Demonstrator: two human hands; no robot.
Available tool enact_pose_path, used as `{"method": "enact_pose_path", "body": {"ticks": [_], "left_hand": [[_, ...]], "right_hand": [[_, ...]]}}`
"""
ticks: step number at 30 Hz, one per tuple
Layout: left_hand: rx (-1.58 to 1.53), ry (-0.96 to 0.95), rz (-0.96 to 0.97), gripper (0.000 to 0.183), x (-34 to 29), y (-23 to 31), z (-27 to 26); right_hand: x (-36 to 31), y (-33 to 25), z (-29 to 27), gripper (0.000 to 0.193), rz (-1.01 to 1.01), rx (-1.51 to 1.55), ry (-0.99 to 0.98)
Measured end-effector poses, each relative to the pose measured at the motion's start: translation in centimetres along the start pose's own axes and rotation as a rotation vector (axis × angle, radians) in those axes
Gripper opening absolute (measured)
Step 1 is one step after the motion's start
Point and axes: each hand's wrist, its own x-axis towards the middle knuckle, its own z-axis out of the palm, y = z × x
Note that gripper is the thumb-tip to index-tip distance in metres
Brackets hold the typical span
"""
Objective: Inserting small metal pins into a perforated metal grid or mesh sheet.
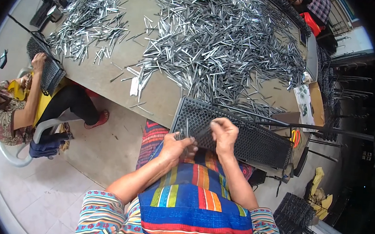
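A long black perforated panel with a raised rim rests in front of me, tilted between the table edge and my lap. At the panel's left end, my left hand is closed around a few thin grey metal strips that stick up past the fingers. My right hand is held over the panel, to the right of the left one. Its fingers are curled together in a pinch. A dark blur lies between the two hands, and what the right fingertips hold cannot be made out.
Loose metal strips form a large heap on the table, with a smaller pile farther left. An open cardboard box stands at the right. On the left a seated co-worker handles another black panel.
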Motion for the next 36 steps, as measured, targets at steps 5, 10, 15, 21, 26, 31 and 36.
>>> {"method": "enact_pose_path", "body": {"ticks": [5,10,15,21,26,31,36], "left_hand": [[0.159,-0.107,0.021,0.01,0.2,-0.4,-0.1],[0.092,-0.079,-0.01,0.012,0.4,-0.1,0.3],[0.053,-0.082,-0.014,0.013,1.4,-0.6,-0.2],[0.035,-0.045,0.017,0.012,1.2,-0.5,0.0],[0.02,-0.059,-0.031,0.014,1.2,-0.5,-0.1],[-0.052,-0.051,-0.06,0.01,1.0,-0.3,0.4],[-0.076,-0.083,-0.066,0.01,1.2,-0.5,0.1]], "right_hand": [[2.9,0.1,0.4,0.003,-0.418,-0.236,0.137],[3.1,0.7,0.5,0.009,-0.699,-0.626,0.084],[3.2,0.0,0.7,0.01,-0.637,-0.724,0.054],[3.3,-0.7,0.9,0.011,-0.673,-0.873,-0.001],[3.2,0.0,0.6,0.013,-0.666,-0.878,0.025],[3.2,-0.8,1.0,0.014,-0.683,-1.035,-0.035],[1.8,-1.0,0.3,0.018,-0.501,-0.875,-0.103]]}}
